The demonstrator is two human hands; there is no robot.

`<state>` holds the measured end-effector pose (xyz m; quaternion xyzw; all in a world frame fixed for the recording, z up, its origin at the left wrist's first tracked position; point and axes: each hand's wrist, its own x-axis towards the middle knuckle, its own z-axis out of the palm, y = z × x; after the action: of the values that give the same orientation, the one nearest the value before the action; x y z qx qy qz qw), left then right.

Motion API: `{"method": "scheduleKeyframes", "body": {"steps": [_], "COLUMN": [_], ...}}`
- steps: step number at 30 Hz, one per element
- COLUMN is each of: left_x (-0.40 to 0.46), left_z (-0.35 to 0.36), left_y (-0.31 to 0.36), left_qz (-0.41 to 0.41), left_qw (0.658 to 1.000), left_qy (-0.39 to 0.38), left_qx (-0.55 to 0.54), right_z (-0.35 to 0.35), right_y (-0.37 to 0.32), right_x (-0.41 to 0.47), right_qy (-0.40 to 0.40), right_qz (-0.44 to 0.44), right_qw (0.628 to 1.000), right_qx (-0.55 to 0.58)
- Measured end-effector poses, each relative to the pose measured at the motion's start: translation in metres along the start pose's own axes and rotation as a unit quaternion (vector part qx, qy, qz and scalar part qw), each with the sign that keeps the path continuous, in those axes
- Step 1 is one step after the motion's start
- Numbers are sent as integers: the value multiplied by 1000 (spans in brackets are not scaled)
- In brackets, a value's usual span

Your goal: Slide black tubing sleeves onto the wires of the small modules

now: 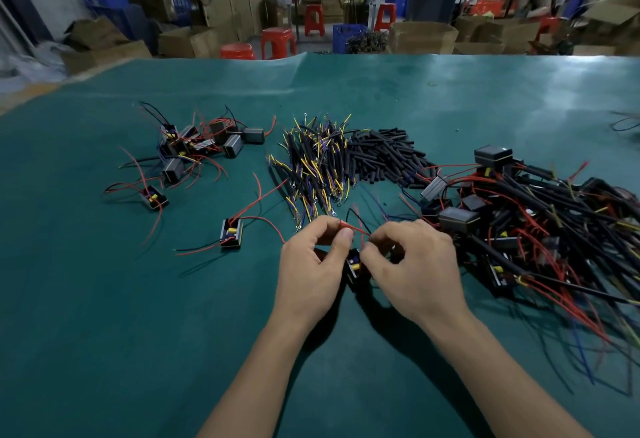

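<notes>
Green-covered work table (104,316) carries: cluster of small modules with red leads (194,146) at left, one lone module (231,233) nearer, heap of yellow-tipped sleeved wires (311,164) centre, loose black tubing sleeves (384,153) beside it, tangled module pile (519,223) at right.

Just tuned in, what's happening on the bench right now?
A person is working on one small module held low between both hands over the green table. The left hand pinches its red wire, and the right hand grips the wires near the module. No sleeve is visibly on that wire yet. Loose black tubing sleeves lie piled behind, and sleeved modules are heaped at right.
</notes>
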<state>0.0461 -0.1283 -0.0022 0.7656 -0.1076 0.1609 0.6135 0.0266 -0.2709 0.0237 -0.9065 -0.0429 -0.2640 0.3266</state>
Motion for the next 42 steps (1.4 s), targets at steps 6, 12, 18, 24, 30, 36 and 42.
{"method": "scheduleKeyframes", "body": {"steps": [6, 12, 18, 24, 30, 36, 42], "left_x": [1, 3, 5, 5, 3, 5, 7], "left_z": [0, 0, -1, 1, 3, 2, -1], "left_y": [-3, -4, -3, 0, 1, -4, -6], "left_qz": [-12, -49, -67, -83, -95, -88, -70], "left_qw": [1000, 997, 994, 991, 988, 991, 992], "left_qy": [18, 48, 52, 36, 20, 54, 51], "left_qx": [1, -24, -66, -102, -124, -89, -96], "right_z": [1, -27, -28, -11, -8, -3, -5], "right_y": [0, 8, 6, 27, 23, 14, -9], "right_x": [3, 12, 14, 13, 9, -2, -22], "right_qy": [-76, -289, -225, -106, -150, -15, -120], "right_qz": [134, 72, 53, 166, 175, 78, -55], "right_qw": [978, 917, 935, 970, 953, 995, 991], "right_qx": [139, 264, 268, 140, 194, 56, 21]}}
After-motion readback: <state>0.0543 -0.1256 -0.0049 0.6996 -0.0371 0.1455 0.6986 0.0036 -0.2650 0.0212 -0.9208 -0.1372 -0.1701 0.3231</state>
